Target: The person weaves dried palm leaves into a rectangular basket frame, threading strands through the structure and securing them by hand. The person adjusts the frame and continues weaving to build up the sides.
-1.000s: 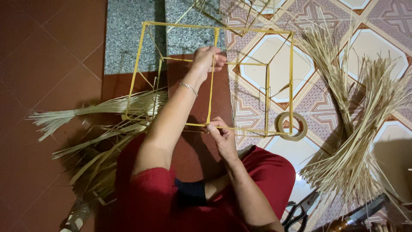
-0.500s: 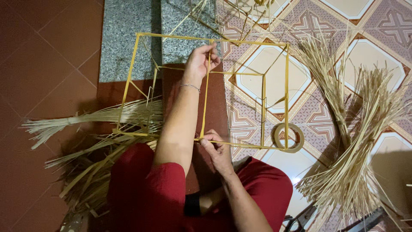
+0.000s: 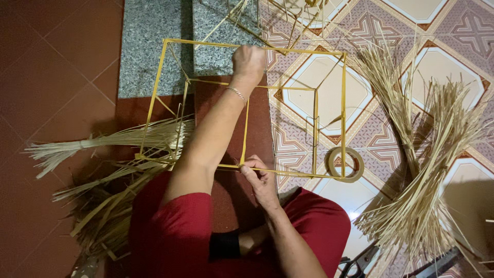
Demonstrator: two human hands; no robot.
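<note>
A frame of thin yellow bamboo sticks (image 3: 343, 113), an outer square with a smaller square inside, stands on the floor before my knees. My left hand (image 3: 249, 63), with a thin bracelet on the wrist, is closed on the frame's top stick. My right hand (image 3: 260, 177) pinches the lower end of an upright yellow stick (image 3: 245, 134) where it meets the bottom stick. Red trousers cover my legs at the bottom of the view.
A roll of tape (image 3: 345, 163) lies on the patterned tiles beside the frame. Bundles of pale bamboo strips lie at the right (image 3: 427, 170) and at the left (image 3: 103, 149). Scissors (image 3: 360, 262) rest near my right knee. More stick frames (image 3: 267, 15) lie beyond.
My left hand has slid up from the inner sticks to the frame's top edge. The view has shifted, so the frame sits lower and larger in it. My right hand stays at the bottom joint.
</note>
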